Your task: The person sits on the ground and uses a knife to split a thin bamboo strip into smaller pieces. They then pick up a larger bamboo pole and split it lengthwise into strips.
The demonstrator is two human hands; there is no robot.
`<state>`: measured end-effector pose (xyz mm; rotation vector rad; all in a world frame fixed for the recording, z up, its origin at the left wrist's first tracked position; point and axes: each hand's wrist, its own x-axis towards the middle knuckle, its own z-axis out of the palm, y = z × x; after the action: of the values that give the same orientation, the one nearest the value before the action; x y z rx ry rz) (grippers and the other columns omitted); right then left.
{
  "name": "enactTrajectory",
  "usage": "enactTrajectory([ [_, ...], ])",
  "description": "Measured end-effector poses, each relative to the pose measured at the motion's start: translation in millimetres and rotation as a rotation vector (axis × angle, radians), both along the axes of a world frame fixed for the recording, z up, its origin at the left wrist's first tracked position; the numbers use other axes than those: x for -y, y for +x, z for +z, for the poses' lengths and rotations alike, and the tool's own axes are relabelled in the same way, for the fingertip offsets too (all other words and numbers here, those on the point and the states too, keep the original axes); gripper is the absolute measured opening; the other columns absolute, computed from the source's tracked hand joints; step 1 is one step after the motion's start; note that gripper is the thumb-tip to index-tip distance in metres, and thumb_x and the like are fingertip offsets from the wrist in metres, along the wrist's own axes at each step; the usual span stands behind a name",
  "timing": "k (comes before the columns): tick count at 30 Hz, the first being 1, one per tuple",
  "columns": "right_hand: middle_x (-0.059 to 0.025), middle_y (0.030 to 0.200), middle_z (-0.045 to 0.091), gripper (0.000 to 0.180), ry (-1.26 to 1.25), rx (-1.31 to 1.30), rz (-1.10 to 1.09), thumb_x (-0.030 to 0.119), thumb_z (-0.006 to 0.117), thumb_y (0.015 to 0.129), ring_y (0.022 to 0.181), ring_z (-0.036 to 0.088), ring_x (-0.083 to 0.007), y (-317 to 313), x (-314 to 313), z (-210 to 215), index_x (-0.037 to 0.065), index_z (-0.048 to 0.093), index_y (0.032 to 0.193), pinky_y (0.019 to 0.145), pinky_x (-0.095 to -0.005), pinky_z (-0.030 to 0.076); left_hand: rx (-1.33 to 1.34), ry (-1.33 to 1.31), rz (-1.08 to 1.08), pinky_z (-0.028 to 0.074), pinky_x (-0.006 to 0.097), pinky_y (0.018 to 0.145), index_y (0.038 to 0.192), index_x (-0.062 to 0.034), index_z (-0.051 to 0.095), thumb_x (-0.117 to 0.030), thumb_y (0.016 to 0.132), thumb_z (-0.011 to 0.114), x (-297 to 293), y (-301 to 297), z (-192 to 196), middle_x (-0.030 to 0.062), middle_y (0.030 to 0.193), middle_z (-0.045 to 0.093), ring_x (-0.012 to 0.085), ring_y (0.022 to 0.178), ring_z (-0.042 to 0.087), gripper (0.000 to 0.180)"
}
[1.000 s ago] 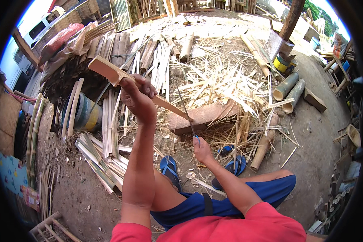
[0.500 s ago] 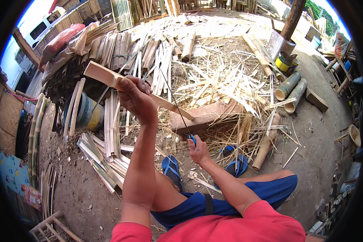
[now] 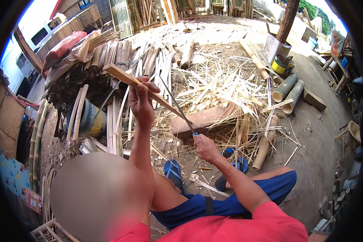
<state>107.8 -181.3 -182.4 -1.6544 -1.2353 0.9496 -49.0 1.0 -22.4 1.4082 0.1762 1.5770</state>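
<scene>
Outdoors, bamboo slat [image 3: 149, 90] slants upper-left to lower-right.

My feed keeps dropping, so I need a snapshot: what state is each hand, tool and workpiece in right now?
left hand: raised, closed around the bamboo strip
bamboo strip: held slanting, upper end free, lower end toward the wood block
right hand: closed on the knife handle
knife: blade laid along the strip, tip pointing up and away
wood block: lying flat among shavings
blue sandals: on the feet, on the ground
</scene>
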Motion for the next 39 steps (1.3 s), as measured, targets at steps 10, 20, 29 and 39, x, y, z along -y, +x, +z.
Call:
enactTrajectory([
  [10, -0.0246, 0.075, 0.06, 0.046, -0.041, 0.239, -0.162, 0.044, 0.046, 0.104, 0.073, 0.057, -0.0487, -6.5, -8.8, -97.9, 0.0, 0.054, 0.089, 0.065, -0.0505, 0.045, 0.088, -0.041, 0.017, 0.038, 0.029, 0.066, 0.096, -0.0095, 0.052, -0.045, 0.104, 0.052, -7.8, 6.0, -11.7, -0.001, 0.073, 0.044, 0.0107, 0.069, 0.043, 0.037],
  [20, -0.0123, 0.065, 0.052, 0.055, -0.035, 0.017, -0.043, 0.051, 0.041, 0.105, 0.062, 0.052, -0.023, 4.8, -13.3, -46.8, 0.002, 0.056, 0.084, 0.06, -0.0384, 0.045, -0.014, -0.053, 0.436, 0.049, 0.03, 0.081, 0.108, -0.0059, 0.056, -0.034, 0.105, 0.054, 0.6, 22.0, -18.5, 0.0002, 0.07, 0.062, 0.0104, 0.074, 0.061, 0.028],
  [29, -0.0189, 0.07, 0.056, 0.048, 0.084, 0.092, -0.016, 0.044, 0.044, 0.106, 0.064, 0.055, -0.0363, -27.9, -29.1, 1.0, 0.0, 0.052, 0.09, 0.063, -0.0441, 0.045, 0.13, -0.129, 0.351, 0.045, 0.03, 0.07, 0.102, -0.0073, 0.049, -0.037, 0.105, 0.053, -17.8, 20.7, -23.1, -0.0009, 0.072, 0.047, 0.0118, 0.066, 0.046, 0.03],
  [39, -0.0218, 0.072, 0.065, 0.068, -0.486, -0.094, -0.216, 0.06, 0.041, 0.101, 0.063, 0.066, -0.0358, 30.9, -9.2, -171.4, -0.002, 0.059, 0.081, 0.062, -0.0478, 0.052, -0.181, -0.299, 0.28, 0.05, 0.031, 0.086, 0.118, -0.005, 0.053, -0.029, 0.105, 0.055, -50.1, 6.4, -89.7, 0.0062, 0.094, 0.067, 0.0154, 0.085, 0.063, 0.027],
])
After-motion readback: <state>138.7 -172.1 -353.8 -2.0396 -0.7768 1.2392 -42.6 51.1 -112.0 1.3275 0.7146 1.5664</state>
